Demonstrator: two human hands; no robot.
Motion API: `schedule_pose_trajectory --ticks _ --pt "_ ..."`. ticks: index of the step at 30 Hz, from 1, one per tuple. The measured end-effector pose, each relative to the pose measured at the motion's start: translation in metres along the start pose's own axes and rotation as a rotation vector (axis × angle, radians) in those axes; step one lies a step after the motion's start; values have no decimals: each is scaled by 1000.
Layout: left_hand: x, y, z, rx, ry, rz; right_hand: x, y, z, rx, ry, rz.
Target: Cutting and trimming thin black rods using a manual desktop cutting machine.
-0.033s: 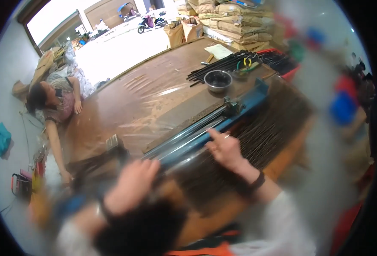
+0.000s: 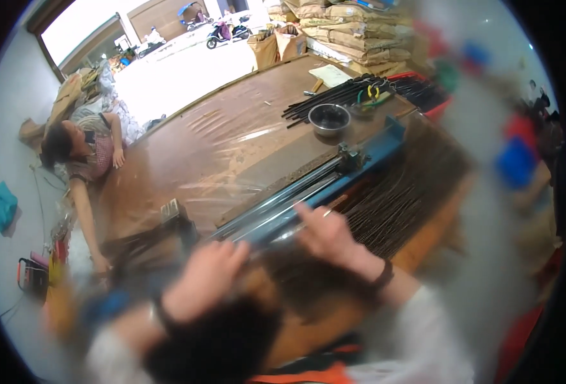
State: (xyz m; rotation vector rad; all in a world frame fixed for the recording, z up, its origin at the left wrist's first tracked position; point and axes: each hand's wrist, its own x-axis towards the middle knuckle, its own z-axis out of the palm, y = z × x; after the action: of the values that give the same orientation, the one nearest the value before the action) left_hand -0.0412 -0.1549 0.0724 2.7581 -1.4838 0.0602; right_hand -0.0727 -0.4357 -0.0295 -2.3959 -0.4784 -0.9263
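A long blue metal fixture (image 2: 380, 152) with shiny parallel rods (image 2: 281, 206) and a dark clamp block (image 2: 353, 160) lies slantwise on the table. My right hand (image 2: 329, 235) is over its near side, index finger reaching toward the rods and the other fingers curled. At the fixture's lower left end is my left hand (image 2: 211, 274), blurred, its fingers bent and close together. What either hand grips is hidden or too small to make out. Many thin dark rods (image 2: 385, 214) lie beside the fixture, to the right of my right hand.
Beyond the fixture are a metal bowl (image 2: 329, 120), pliers (image 2: 374, 96), black rods (image 2: 308, 110) and a red tray (image 2: 438, 107). A small metal block (image 2: 173, 210) stands left. A co-worker (image 2: 91, 150) leans at the table's (image 2: 193, 150) left edge. Stacked sacks (image 2: 353, 38) are behind.
My right hand has moved left and slightly toward me along the fixture. My left hand has shifted a little to the right.
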Motion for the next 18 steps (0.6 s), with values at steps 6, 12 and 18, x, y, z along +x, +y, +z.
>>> schedule_pose_trajectory --ticks 6,12,18 --pt "-38 -25 -21 176 192 -103 10 5 -11 176 -83 -86" --pt "-66 -24 -16 197 234 -106 21 -17 16 289 37 -187" --pt "-73 -16 -8 121 230 -99 35 -72 52 327 71 -348"
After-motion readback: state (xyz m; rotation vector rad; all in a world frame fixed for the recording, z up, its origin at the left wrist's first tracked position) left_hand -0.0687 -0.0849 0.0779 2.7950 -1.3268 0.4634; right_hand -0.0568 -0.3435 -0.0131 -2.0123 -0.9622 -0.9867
